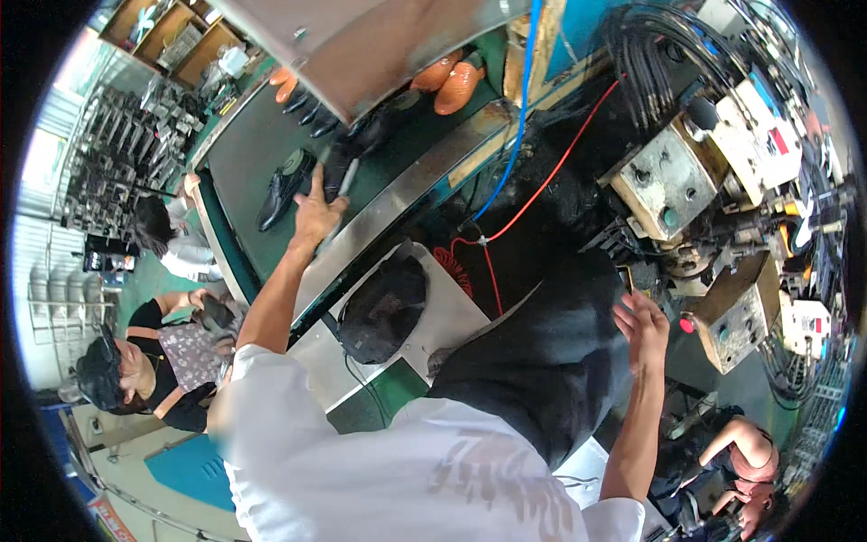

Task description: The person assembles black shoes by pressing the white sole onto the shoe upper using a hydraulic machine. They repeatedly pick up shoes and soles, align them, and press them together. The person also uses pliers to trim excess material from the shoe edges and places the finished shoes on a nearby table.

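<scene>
My left hand [316, 217] reaches over a green conveyor belt [237, 194] at the upper left, its fingers stretched and apart. At its fingertips stands a black shoe [287, 190]. Just right of these fingers is another dark shoe [338, 166], with a narrow light-grey strip beside it; whether the hand touches either shoe I cannot tell. On the right, my right hand [643, 330] hovers by my dark-clothed leg, fingers loosely bent and apart. No object shows in it. A small yellow-edged item [626, 276] lies just beyond its fingertips.
A metal hood [361, 45] overhangs the belt, with orange shoe-shaped forms [459, 87] beneath. Blue and red hoses [562, 155] hang ahead. Control boxes [666, 176] crowd the right. A black round cushion [384, 307] lies below the belt. Co-workers [172, 352] sit left and lower right.
</scene>
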{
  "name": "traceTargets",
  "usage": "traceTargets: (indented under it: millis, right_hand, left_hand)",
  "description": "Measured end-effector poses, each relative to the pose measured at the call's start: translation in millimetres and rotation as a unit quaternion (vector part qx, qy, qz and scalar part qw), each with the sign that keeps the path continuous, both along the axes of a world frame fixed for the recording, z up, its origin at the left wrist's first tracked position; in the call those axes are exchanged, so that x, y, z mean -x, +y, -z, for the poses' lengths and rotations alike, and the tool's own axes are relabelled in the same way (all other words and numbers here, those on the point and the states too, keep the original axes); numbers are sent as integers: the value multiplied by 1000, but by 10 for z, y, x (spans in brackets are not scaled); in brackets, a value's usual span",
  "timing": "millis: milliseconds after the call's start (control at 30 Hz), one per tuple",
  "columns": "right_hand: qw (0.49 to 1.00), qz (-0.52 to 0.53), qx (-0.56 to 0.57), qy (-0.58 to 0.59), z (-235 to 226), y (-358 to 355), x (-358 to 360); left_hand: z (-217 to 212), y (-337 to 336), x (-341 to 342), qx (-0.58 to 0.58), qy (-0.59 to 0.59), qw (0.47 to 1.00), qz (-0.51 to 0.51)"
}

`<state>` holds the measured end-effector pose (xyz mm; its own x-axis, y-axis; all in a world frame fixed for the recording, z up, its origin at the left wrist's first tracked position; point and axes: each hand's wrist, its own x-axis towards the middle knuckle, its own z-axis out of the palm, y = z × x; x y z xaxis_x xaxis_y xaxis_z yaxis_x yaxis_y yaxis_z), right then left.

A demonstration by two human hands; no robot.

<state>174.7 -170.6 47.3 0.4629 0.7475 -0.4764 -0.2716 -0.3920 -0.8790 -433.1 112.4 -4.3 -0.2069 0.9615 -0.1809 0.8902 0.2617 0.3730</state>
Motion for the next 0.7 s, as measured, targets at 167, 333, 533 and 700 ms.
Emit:
traceTargets:
  millis: [167, 333, 533, 700]
  right_hand:
    - [998, 21, 53, -10, 211, -141, -57]
    - [991, 54, 111, -54, 110, -501, -133]
    - [986, 109, 103, -70, 57, -1097, -156]
    - [971, 201, 109, -73, -90, -1728, 259]
  left_hand:
    - [1065, -402, 1257, -9, 308, 948, 82]
    - [1003, -272, 1469, 18, 314, 944, 102]
    - [1089, 331, 1750, -1, 341, 932, 121]
    - [1041, 1005, 2163, 63, 323, 889, 318]
